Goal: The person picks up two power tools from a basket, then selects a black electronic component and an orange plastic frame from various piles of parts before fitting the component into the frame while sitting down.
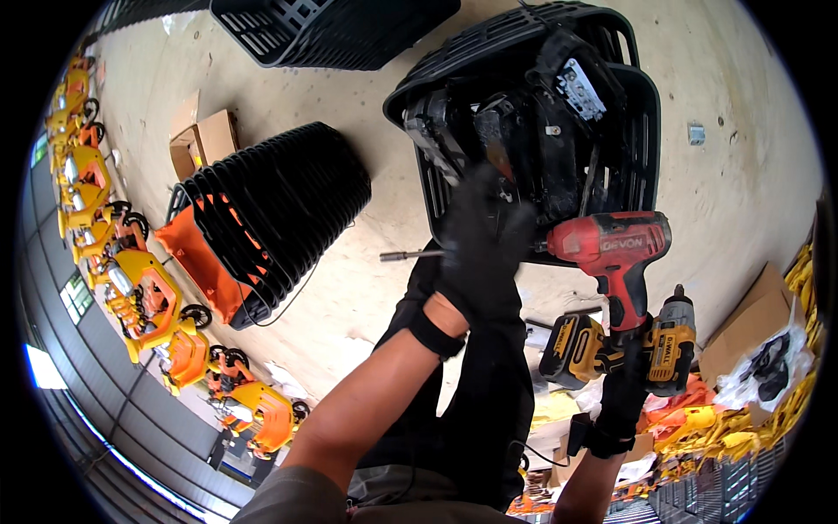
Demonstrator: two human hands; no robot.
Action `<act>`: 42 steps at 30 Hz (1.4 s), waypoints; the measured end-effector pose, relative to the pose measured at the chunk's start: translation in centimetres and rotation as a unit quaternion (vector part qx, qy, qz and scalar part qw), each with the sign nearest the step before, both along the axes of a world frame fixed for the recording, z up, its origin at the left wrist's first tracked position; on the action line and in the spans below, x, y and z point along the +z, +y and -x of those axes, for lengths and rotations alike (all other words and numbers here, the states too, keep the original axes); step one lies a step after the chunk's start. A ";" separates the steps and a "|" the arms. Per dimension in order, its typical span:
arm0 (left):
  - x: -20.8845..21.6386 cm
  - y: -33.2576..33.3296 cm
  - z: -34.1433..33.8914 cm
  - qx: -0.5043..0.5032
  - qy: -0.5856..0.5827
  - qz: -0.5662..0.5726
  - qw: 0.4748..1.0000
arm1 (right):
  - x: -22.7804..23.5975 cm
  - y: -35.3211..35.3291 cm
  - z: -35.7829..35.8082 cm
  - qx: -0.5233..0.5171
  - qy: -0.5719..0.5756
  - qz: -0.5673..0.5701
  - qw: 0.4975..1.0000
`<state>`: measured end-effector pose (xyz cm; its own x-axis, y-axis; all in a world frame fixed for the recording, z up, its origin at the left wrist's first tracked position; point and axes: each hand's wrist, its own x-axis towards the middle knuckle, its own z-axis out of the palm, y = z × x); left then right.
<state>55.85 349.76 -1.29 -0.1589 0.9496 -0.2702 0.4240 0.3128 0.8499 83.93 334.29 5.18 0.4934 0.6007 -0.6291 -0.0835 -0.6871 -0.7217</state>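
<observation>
My left hand (480, 249), in a black glove, reaches over the near edge of a black plastic basket (653, 131). Motion smears its fingers, so their grip is unclear. A long driver bit (407, 256) sticks out to its left, roughly in line with the nose of a red cordless drill (602, 237). Below that drill's handle is my right hand (624, 384), also gloved, closed around the handle's lower end. A yellow and black cordless drill (670, 354) lies right against the right hand, its battery to the left. Inside the basket are several black parts (550, 148), one with a metal plate.
A stack of black baskets (288, 188) with an orange piece (196, 253) lies at left. Another black basket (349, 35) is at the top. Cardboard boxes (202, 140) stand beyond the stack, and yellow-orange vehicles (148, 301) line the left. A small metal piece (696, 134) rests on the floor.
</observation>
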 end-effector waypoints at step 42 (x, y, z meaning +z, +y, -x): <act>3.2 -5.9 10.7 -0.022 0.093 0.005 0.995 | 0.4 4.7 2.9 0.116 -0.040 -0.041 0.992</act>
